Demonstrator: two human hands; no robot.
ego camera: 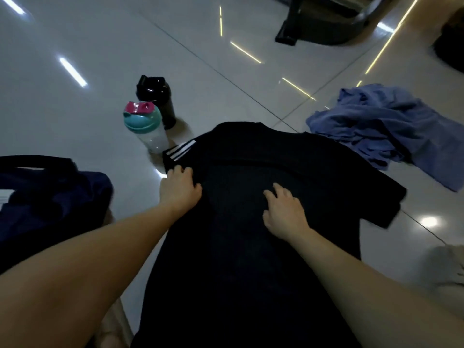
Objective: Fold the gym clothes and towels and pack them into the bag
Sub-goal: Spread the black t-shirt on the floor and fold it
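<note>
Black shirt (251, 222) is spread flat on the floor (100, 71), presumably for folding. Its striped sleeve (182, 150) is met by the left hand (179, 188), fingers bent; whether it is pinched cannot be told. It is pinned mid-chest by the right hand (283, 212), fingers splayed wide. Blue garment (381, 126) is heaped unfolded to the right; bag (50, 202) is kept near at left.

This is an indoor room with a glossy, pale tiled floor (95, 46) that mirrors ceiling strip lights. Gym kit lies directly on the tiles: a black bottle (157, 99), a teal-lidded bottle (148, 129), a black shirt (251, 247), a blue cloth (389, 126) and a dark bag (50, 197). A black stand base (326, 26) sits beyond. Whether it is a home or a gym cannot be told.
</note>
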